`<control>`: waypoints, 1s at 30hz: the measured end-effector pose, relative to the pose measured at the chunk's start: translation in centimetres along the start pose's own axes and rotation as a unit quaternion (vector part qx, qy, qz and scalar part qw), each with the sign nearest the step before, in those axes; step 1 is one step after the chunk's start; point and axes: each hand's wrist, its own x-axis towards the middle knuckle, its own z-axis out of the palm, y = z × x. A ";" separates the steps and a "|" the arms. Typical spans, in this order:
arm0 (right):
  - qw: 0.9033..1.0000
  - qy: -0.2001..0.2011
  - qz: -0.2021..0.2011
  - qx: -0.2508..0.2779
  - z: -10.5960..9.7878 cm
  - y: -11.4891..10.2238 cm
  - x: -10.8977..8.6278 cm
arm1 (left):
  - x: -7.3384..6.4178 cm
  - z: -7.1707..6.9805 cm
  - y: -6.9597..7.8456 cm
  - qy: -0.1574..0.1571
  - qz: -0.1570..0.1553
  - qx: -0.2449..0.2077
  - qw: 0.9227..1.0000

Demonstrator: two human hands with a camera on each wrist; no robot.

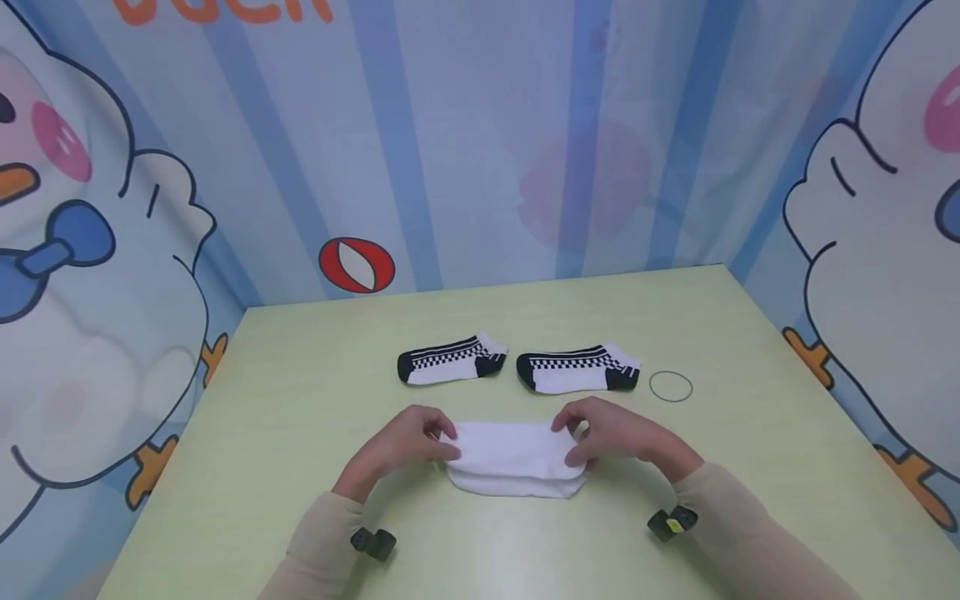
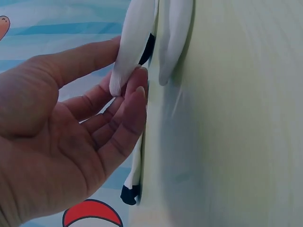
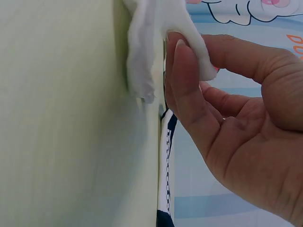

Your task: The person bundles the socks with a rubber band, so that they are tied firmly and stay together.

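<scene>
Both hands hold a white sock (image 1: pixel 513 446) stretched sideways just over the table. My left hand (image 1: pixel 411 437) pinches its left end between thumb and fingertips; the left wrist view shows a ribbed edge there. At the other end, my right hand (image 1: pixel 611 429) pinches the fabric the same way, its thumb and fingers (image 3: pixel 184 71) on opposite sides of the cloth. Under the held sock is another white layer (image 1: pixel 517 487), which looks like a second sock lying on the table. The far ends of both are cut off in the wrist views.
Beyond the hands, two black-and-white checked ankle socks, a left one (image 1: pixel 442 372) and a right one (image 1: pixel 570 381), lie flat side by side. A thin dark ring (image 1: pixel 671 402) lies right of them. The pale table (image 1: pixel 322 375) ends at a printed curtain (image 1: pixel 480 167).
</scene>
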 end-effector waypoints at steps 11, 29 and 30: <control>1.000 -0.006 0.007 -0.027 0.8 0.4 -0.2 | 0.1 0.9 0.1 -0.032 0.005 0.038 0.999; 0.986 -0.021 -0.052 -0.160 1.2 -0.2 -0.4 | -0.1 1.3 0.8 -0.037 0.004 0.111 0.993; 0.985 -0.021 -0.050 -0.163 1.2 -0.2 -0.4 | -0.2 1.4 0.9 -0.041 0.004 0.118 0.992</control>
